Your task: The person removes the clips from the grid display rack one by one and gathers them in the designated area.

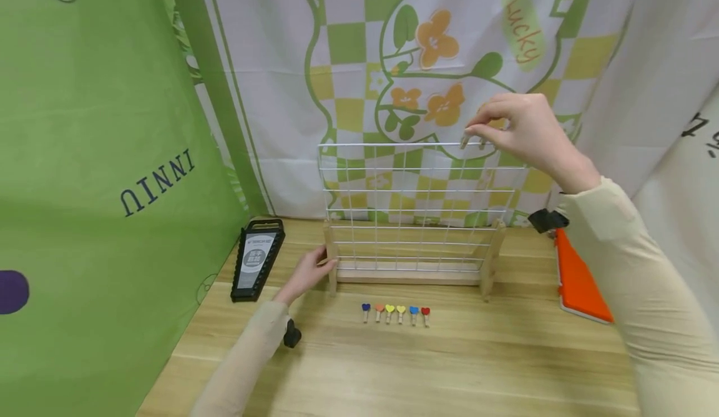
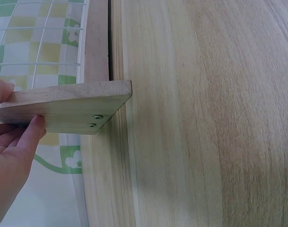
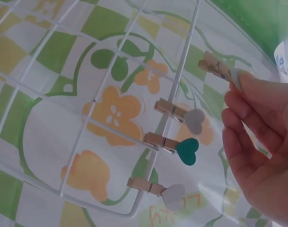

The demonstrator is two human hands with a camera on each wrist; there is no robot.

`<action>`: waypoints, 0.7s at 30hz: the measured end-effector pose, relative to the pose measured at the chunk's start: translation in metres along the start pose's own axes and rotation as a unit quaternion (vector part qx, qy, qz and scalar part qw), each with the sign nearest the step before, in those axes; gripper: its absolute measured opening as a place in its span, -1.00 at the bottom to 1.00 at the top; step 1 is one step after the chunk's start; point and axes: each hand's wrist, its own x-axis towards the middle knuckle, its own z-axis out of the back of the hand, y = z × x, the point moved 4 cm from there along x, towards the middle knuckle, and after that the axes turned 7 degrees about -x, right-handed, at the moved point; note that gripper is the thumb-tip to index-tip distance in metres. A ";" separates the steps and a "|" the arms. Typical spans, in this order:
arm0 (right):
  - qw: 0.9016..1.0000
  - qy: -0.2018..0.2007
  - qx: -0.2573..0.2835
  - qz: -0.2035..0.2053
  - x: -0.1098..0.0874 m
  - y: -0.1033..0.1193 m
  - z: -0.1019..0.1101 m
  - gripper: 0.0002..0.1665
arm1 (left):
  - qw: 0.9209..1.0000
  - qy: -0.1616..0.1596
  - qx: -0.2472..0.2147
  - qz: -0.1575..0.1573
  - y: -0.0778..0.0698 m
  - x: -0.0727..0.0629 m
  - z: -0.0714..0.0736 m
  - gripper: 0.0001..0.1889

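Observation:
A white wire grid rack (image 1: 371, 145) stands upright in a wooden base on the table. At its left side, my left hand (image 1: 306, 274) grips the wooden side piece (image 2: 77, 109) between thumb and fingers. My right hand (image 1: 530, 127) is raised by the rack's top right. It pinches a small wooden clothespin (image 3: 216, 66) by its heart end, apart from the top wire in the right wrist view. Clipped along that wire are three clothespins: one with a grey heart (image 3: 195, 121), one with a teal heart (image 3: 187, 151) and one with a white heart (image 3: 174, 196).
In front of the rack lies a row of several heart clothespins, among them a dark blue one (image 1: 366, 308) and a red one (image 1: 425, 312). A black tool holder (image 1: 257, 261) is on the left, an orange case (image 1: 581, 283) on the right. Behind hangs a patterned curtain (image 1: 286, 92).

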 end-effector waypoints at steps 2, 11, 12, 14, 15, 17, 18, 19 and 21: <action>1.000 -0.001 0.005 0.011 -0.007 0.004 0.000 -0.98 | 1.000 -0.001 0.002 0.000 0.000 0.001 -0.001 -0.54; 0.998 0.021 0.040 0.052 -0.048 0.020 -0.023 -0.88 | 1.000 0.002 -0.008 0.015 -0.002 -0.002 -0.001 -0.54; 0.997 0.027 0.045 0.055 -0.054 0.021 -0.028 -0.87 | 1.000 0.003 -0.009 0.016 -0.002 -0.002 -0.001 -0.54; 0.996 0.042 0.054 0.061 -0.067 0.023 -0.041 -0.86 | 1.000 0.002 -0.009 0.016 -0.001 -0.002 -0.001 -0.53; 0.995 0.052 0.057 0.061 -0.074 0.023 -0.048 -0.86 | 1.000 0.002 -0.010 0.016 -0.001 -0.002 -0.001 -0.53; 0.993 0.073 0.065 0.063 -0.088 0.024 -0.065 -0.87 | 1.000 0.002 -0.009 0.015 0.000 -0.001 -0.002 -0.52; 0.992 0.086 0.069 0.062 -0.095 0.024 -0.073 -0.88 | 1.000 0.001 -0.012 0.018 0.000 -0.001 -0.001 -0.51; 0.990 0.101 0.074 0.060 -0.103 0.024 -0.083 -0.90 | 1.000 0.001 -0.010 0.017 0.000 -0.001 -0.001 -0.51; 0.985 0.137 0.090 0.047 -0.119 0.024 -0.101 -0.95 | 1.000 0.003 -0.012 0.015 0.000 -0.001 -0.001 -0.50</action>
